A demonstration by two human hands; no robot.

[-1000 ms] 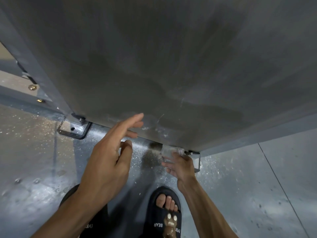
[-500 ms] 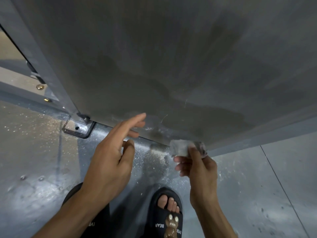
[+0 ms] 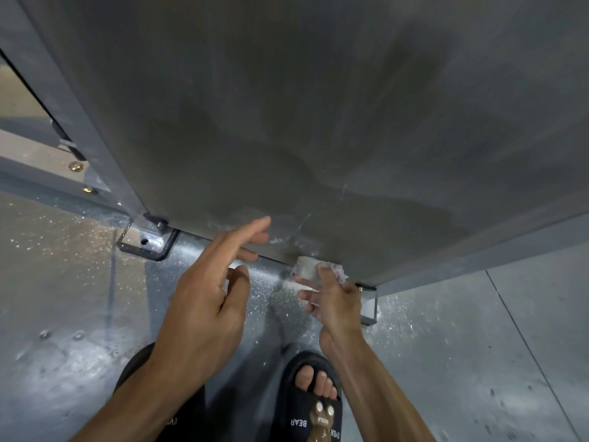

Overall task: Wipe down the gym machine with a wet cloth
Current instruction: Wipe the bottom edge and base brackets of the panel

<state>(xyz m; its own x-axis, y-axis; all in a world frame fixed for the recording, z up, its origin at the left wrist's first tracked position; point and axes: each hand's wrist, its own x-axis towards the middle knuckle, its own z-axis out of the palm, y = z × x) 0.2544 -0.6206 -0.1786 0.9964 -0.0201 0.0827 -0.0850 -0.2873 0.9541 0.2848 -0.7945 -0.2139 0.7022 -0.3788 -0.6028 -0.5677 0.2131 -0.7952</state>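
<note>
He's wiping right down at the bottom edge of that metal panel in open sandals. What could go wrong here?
The right hand pinches a small cloth at the panel bottom edge; fingers might scrape the corner bracket beside them. The floor looks speckled with grit or droplets, so the sandals may slip.

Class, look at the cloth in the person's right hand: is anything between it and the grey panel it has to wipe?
Nothing visible. The right hand pinches the cloth at the panel's bottom edge; the left hand hovers alongside.
</note>
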